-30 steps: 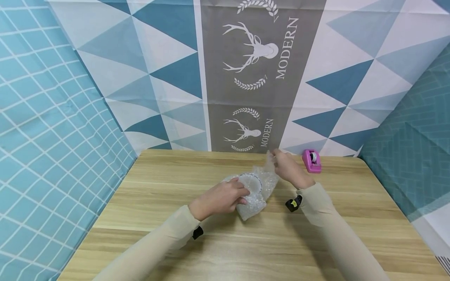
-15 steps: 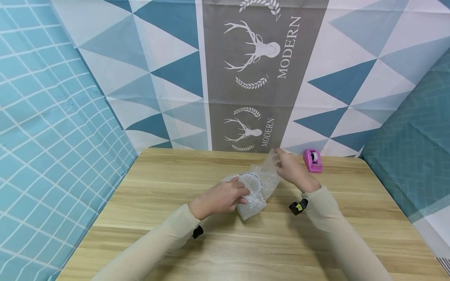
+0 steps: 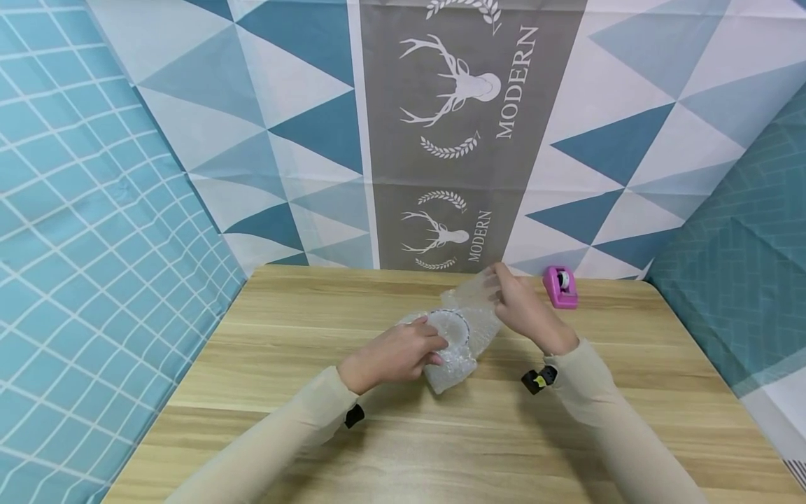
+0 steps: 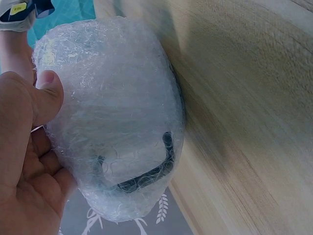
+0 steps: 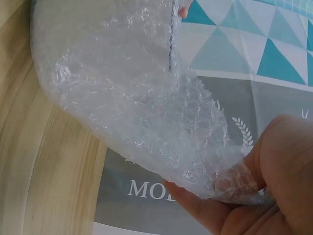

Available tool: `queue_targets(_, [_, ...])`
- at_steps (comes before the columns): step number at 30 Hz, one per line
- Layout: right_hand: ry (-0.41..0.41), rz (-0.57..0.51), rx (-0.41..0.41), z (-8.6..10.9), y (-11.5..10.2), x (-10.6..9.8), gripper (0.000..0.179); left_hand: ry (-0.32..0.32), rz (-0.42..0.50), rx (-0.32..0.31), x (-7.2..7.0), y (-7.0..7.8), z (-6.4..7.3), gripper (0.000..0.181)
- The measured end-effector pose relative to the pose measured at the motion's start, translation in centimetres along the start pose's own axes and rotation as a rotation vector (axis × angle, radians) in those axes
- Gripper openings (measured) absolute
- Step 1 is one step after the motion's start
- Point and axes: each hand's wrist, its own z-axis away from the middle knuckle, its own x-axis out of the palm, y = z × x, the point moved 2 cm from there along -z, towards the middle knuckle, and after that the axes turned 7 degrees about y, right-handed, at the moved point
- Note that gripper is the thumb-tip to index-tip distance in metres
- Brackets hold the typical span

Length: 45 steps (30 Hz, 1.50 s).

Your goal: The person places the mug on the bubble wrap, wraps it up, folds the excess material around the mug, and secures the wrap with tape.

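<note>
In the head view, on the wooden table [image 3: 296, 329] toward its back edge, a round vessel [image 3: 455, 334] in bubble wrap [image 3: 448, 378], with its blue-marked rim facing up. At the near left of that rim, the left hand [image 3: 399, 352], clamped on the vessel with bent fingers over the edge. Beyond the rim to the right, the right hand [image 3: 522, 308], raised above the table and pinching the loose end of the wrap. Near the back edge, just right of the right hand, a pink tape dispenser [image 3: 560, 287]. On the wall behind, a patterned cloth [image 3: 428, 164] with triangles, deer heads and the word MODERN. In the left wrist view, the wrapped side of the vessel up close, with the left thumb [image 4: 49, 95] against the wrap and curled fingers below. Through the cloudy layers, a dark bent shape [image 4: 149, 176], too veiled to name. In the right wrist view, right thumb and fingers pinched together on the wrap's corner, with creased, see-through plastic running back to the vessel. Along the rim, a thin dark line, and just beside it a fingertip [image 5: 184, 11] of the left hand.
</note>
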Motion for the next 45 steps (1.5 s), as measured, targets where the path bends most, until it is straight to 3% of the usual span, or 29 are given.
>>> queue_targets(16, [-0.001,-0.099,-0.06,1.8,-1.7,-0.2,0.055,0.003,-0.008,-0.004,-0.1,0.1,-0.1,0.02])
queue_targets(27, [0.003,-0.058,-0.114,2.3,-2.8,-0.2,0.06,-0.009,-0.009,-0.018,0.0,0.1,-0.1,0.021])
queue_targets(45, [-0.009,-0.067,-0.158,2.6,-3.9,0.4,0.057,0.022,0.017,-0.013,0.0,0.1,0.0,0.019])
